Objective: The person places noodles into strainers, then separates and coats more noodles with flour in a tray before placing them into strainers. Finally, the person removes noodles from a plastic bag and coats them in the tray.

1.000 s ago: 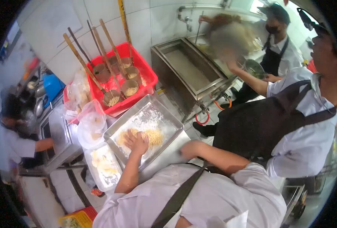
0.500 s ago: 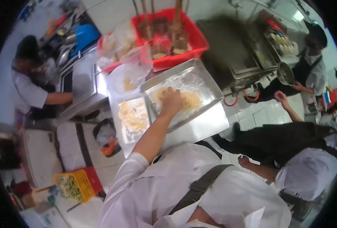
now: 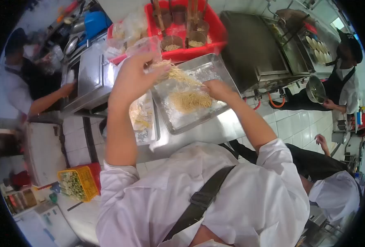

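A bundle of pale noodles (image 3: 181, 76) stretches between my two hands above a metal tray (image 3: 178, 128). My left hand (image 3: 138, 73) is raised and closed on the bundle's left end, its fingers slightly blurred. At the other end, my right hand (image 3: 220, 89) pinches the strands low over the tray. Another nest of noodles (image 3: 190, 101) lies in the tray on a floury layer. To the left, a smaller tray (image 3: 155, 133) contains yellowish food and white powder, partly covered by my left forearm.
Behind the tray stands a red tub (image 3: 221, 45) with several long-handled noodle baskets and plastic bags beside it. A steel cooker (image 3: 248, 45) is at the right. Co-workers stand left and right, one holding a metal bowl (image 3: 315, 89). A yellow crate (image 3: 83, 181) sits lower left.
My left hand has lifted from the noodles in the tray and moved up and left. My right hand has come into view, and a noodle bundle is now held between both hands.
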The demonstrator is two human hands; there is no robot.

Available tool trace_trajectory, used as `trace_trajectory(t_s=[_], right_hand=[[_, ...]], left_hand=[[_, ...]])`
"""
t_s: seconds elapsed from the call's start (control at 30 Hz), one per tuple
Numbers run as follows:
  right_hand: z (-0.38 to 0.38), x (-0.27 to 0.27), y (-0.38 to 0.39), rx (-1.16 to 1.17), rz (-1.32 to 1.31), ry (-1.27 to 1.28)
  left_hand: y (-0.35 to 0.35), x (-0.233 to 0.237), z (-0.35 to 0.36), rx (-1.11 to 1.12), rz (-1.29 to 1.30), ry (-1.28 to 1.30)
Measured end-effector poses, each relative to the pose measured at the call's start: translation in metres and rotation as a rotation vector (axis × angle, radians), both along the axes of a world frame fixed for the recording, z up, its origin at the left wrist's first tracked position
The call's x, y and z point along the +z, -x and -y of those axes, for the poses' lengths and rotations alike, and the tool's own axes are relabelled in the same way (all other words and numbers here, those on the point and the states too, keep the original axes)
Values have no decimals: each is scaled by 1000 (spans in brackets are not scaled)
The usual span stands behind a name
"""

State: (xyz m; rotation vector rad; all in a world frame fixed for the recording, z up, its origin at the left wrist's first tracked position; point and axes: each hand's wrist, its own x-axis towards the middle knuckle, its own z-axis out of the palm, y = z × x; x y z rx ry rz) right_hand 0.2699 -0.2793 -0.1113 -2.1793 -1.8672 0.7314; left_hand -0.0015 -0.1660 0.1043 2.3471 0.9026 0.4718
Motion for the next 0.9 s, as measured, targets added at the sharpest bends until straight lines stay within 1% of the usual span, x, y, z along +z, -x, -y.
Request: trace_trajectory(t_s=[0.07,0.1,0.13,0.17,0.2,0.23,0.27,0.3,0.33,0.37,0.4,0.43,0.47,0.5,0.53,0.57,0.6,0.63,0.67,0.7,0.73,0.77,0.8,0.83,0.87,0.9], right_hand=[[10,4,-7,36,41,18],[9,7,-11,67,89,12],[12,8,-1,71,90,12],[22,7,22,26,64,-96],[27,6,34,-17,36,-203],[23,-2,28,-12,30,-200],[18,-16,18,52,-65,-206],[13,-23,11,116,-155,-216],[7,-11,3,151,-147,-408],[5,21,-1,147,-134,-411],[7,66,1,126,-157,-450],[8,104,-1,103,-175,-491],[9,125,-4,86,-157,-488],[11,141,-6,105,-102,-527],[12,153,-7,127,-51,-570],[12,163,-10,121,-45,-576],[10,171,-12,117,-41,-739],[11,179,-12,115,-41,-896],[14,194,-7,113,-45,-896],[19,212,-1,-48,-383,-873],[24,220,5,-208,-718,-829],[25,215,9,-201,-720,-830],[26,203,12,-146,-669,-1061],[24,184,16,-90,-610,-1291],[9,139,13,111,-422,-1490],[-5,72,11,91,-432,-1115]], left_hand=[[2,-23,-4,-139,179,-119],[-6,-39,-3,-137,179,-119],[-21,-62,3,-36,75,-231],[-33,-91,10,68,-34,-336],[-49,-133,9,-81,29,-258],[-61,-180,6,-232,91,-179],[-63,-228,8,-265,-39,-130],[-66,-260,9,-297,-165,-86],[-67,-268,2,-295,-158,-94],[-65,-273,-3,-283,-128,-17],[-64,-275,-4,-282,-96,65],[-62,-255,-1,-192,-41,116],[-57,-223,3,-102,9,172],[-54,-200,1,-62,-63,226],[-50,-187,-4,-17,-138,274],[-40,-191,-19,-90,27,122],[-34,-195,-32,-159,193,-35],[-36,-161,-25,-125,256,-104],[-36,-110,-11,-89,317,-169],[-36,-71,4,-88,315,-169],[-35,-35,20,-15,367,-144],[-40,-19,30,58,421,-123],[-50,-29,34,62,424,-130],[-62,-57,38,81,576,-309],[-69,-90,39,97,726,-486],[-71,-141,25,-2,312,-282]])
